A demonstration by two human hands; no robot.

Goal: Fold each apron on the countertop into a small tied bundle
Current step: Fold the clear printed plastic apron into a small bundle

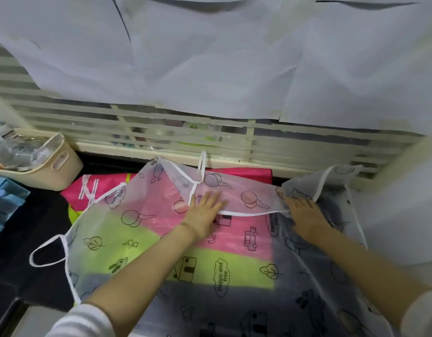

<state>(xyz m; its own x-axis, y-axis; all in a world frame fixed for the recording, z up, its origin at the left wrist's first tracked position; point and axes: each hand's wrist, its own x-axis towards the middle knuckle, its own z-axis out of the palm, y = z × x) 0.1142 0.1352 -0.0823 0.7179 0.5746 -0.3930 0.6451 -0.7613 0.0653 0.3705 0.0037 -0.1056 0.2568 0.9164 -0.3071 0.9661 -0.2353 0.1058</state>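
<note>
A translucent white apron [146,242] with black cartoon prints and white trim lies spread over the dark countertop [27,224]. Its far edge is folded back toward me. My left hand [202,212] lies flat on that folded flap near the middle, fingers straight. My right hand [305,212] rests on the apron at the fold's right end, fingers over the cloth. A pink apron [100,188] and a lime-green one [72,215] lie underneath and show through. The white neck loop [47,251] hangs out at the left.
A beige plastic basket [47,166] full of packets stands at the back left. Blue boxes [3,200] sit at the left edge. A slatted window frame [210,142] with white paper sheets taped over it runs along the back.
</note>
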